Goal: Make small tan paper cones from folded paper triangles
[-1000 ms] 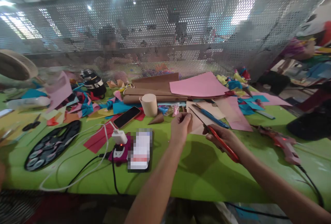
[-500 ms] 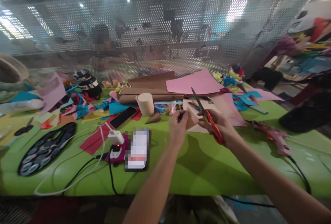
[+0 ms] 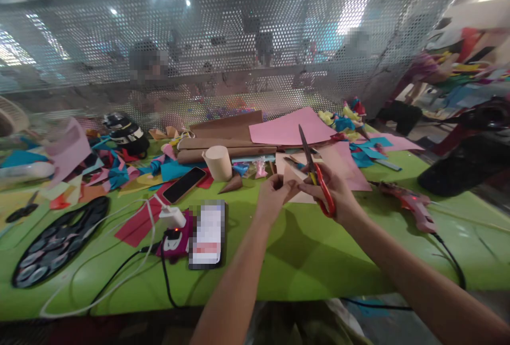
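My left hand (image 3: 271, 199) is closed, pinching a small pale peach piece of paper (image 3: 292, 174) between thumb and fingers. In my right hand (image 3: 339, 192) is a pair of scissors (image 3: 327, 199) with red handles, the dark blades pointing up and away from me. The blades look closed together. The right fingertips reach the right edge of the small paper piece, though whether they grip it too I cannot tell. Under and behind both hands lie pale sheets (image 3: 306, 196) and a pink sheet (image 3: 350, 167) on the green table (image 3: 303, 260).
A cream cup-shaped roll (image 3: 218, 164) and a brown cone (image 3: 231, 184) stand left of my hands. Two phones, the nearer one (image 3: 207, 233) lit, lie beside a purple power strip (image 3: 175, 239) with cables. On the right rests a pink glue gun (image 3: 414, 207). Colourful scraps cover the back left.
The small paper piece has been turned, so more of its pale face shows. My right hand has tilted the scissors more upright, and the view has shifted slightly right.
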Demonstrator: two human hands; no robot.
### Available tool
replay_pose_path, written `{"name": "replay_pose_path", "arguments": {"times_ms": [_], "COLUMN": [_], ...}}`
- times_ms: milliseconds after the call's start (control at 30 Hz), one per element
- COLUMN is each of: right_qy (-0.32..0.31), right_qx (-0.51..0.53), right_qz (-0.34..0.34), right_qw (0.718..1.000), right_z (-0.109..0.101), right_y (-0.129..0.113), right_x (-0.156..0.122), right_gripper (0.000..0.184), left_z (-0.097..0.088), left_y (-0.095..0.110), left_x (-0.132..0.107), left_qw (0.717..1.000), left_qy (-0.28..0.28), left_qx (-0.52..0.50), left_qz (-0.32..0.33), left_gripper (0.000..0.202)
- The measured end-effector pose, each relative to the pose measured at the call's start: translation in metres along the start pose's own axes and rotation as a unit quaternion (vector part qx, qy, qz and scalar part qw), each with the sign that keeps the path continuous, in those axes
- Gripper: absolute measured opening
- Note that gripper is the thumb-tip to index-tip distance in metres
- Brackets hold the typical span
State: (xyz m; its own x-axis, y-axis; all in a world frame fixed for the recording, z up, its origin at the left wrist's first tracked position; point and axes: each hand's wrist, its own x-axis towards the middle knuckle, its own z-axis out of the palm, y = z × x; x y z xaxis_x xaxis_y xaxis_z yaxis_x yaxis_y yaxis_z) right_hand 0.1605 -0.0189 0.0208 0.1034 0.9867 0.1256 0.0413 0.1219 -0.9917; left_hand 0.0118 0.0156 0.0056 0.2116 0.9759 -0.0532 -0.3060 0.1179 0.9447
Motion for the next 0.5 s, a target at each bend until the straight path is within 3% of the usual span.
{"name": "replay_pose_path", "arguments": {"times_ms": [167,333,500], "right_qy": [-0.051,-0.128,-0.174], "right_qx": [-0.044,-0.147,-0.196], "right_qz": [0.017,-0.012,0.002], "right_qw": [0.998,0.981,0.965], "right_z": [-0.010,-0.031,-0.043], "right_y": [0.001,0.006,0.006], "right_x": [-0.004,-0.012,-0.017], "right_gripper": [0.055,0.050,0.048], "left_z": [-0.007,-0.012,-0.013], "left_y": [0.002,0.003,-0.001], "left_x": [0.002,0.003,0.005], "left_qw": [0.999,0.998,0.997], "left_qy": [0.037,0.030,0.038], "left_qx": [-0.010,-0.019,0.011], "left_qz": [0.038,0.052,0.063], "left_gripper": [0.030,0.031,0.032]}}
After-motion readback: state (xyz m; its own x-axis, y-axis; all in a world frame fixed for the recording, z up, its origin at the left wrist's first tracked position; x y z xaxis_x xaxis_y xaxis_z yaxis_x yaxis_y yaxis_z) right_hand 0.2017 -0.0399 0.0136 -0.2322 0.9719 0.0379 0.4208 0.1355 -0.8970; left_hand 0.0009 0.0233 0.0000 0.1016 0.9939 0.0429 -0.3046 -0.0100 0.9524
